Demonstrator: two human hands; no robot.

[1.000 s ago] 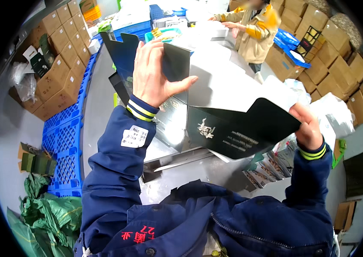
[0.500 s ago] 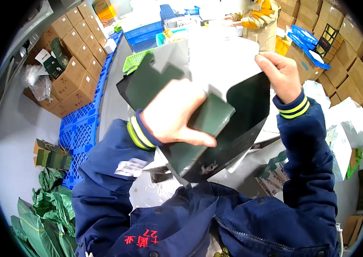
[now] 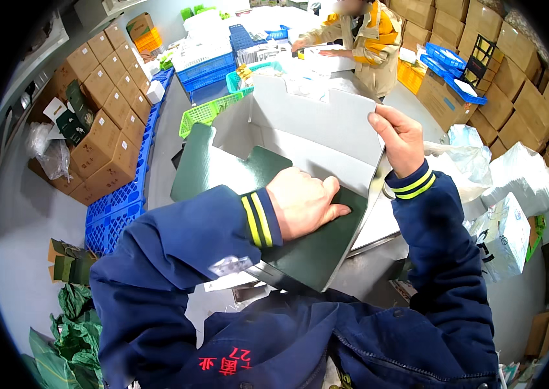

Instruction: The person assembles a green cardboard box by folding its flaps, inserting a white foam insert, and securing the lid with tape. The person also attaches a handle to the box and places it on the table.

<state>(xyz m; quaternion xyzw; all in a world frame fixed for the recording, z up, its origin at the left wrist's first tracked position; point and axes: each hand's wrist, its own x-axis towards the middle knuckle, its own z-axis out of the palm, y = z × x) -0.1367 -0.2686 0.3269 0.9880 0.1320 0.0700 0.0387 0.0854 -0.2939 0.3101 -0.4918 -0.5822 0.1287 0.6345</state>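
Fingers of the left hand (image 3: 303, 202) bend over the near panel of a dark green carton (image 3: 316, 253), thumb along its outer face; whether they grip the edge or only press, I cannot tell. The right hand (image 3: 404, 139) pinches the upper corner of the raised pale-lined wall between thumb and fingers, probably to keep that side upright and the mouth spread. Tilted, the carton sits before the chest of the navy jacket (image 3: 274, 343), perhaps so the body can steady it. Beyond are a bright green basket (image 3: 204, 117) and, farther off, a co-worker (image 3: 378, 48), hands at a white box (image 3: 329, 61).
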